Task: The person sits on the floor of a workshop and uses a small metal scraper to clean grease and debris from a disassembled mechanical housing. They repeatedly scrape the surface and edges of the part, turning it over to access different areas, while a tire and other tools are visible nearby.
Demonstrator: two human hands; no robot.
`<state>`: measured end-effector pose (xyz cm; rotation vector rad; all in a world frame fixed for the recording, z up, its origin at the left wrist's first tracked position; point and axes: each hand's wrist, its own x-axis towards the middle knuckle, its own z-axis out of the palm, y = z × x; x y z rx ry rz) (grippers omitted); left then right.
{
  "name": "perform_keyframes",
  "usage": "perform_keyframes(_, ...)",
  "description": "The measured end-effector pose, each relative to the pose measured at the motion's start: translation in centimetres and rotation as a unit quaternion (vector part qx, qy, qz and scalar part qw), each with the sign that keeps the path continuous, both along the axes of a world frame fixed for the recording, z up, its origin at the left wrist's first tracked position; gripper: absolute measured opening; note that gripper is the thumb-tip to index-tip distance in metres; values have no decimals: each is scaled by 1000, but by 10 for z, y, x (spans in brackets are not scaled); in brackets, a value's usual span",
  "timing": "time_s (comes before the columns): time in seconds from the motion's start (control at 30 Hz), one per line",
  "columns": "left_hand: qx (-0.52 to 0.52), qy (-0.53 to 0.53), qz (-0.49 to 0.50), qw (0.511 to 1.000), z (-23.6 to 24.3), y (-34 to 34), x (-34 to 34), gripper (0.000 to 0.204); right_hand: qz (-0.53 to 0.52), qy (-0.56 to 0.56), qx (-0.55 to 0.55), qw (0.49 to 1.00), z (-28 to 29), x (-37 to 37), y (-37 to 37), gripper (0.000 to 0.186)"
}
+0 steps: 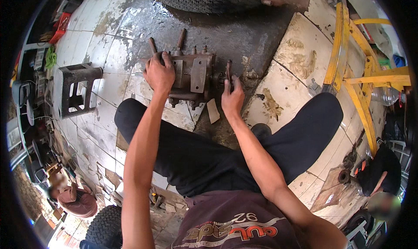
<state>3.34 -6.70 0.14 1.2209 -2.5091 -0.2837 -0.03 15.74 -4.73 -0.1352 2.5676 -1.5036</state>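
Observation:
A rusty brown gearbox [198, 73] lies on the floor before my bent legs, with lever-like rods, bolts along its sides and a splined shaft at its left end. My left hand [160, 72] rests over its left part, fingers curled down onto the casing; one rusty rod [152, 45] rises just beyond them. At the opposite end, my right hand [233, 94] pinches a short dark metal tool [229, 70] upright between thumb and fingers, close to the round shaft end [220, 81]. Its lower tip is hidden by my fingers.
A large tyre [207, 0] lies beyond the gearbox. To the left stands a dark plastic stool [78, 89]; on the right is a yellow metal frame [357, 70]. A flat scrap [213, 111] lies near my legs. Other people are at the lower left and right.

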Motion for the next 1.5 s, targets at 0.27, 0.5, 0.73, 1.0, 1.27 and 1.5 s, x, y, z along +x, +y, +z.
perform_keyframes(0.27, 137, -155, -140, 968, 29, -24, 0, 47, 28, 57, -79, 995, 12, -64, -43, 30)
perform_keyframes(0.5, 51, -212, -325, 920, 57, -10, 3, 98, 124, 51, -165, 977, 23, -77, -51, 29)
perform_keyframes(0.73, -9, -275, -376, 885, 58, 36, 31, 108, 109, 67, -169, 977, -13, -9, -20, 30)
perform_keyframes(1.0, -44, -260, -384, 885, 58, 33, 29, 107, 39, 168, -170, 970, 7, 17, -42, 16)
perform_keyframes(1.27, -83, -238, -431, 867, 47, 17, 21, 107, 26, 190, -165, 967, -6, 31, -41, 9)
perform_keyframes(1.5, -120, -235, -414, 871, 40, 18, 27, 109, 58, 197, -156, 966, -9, 29, -35, 8)
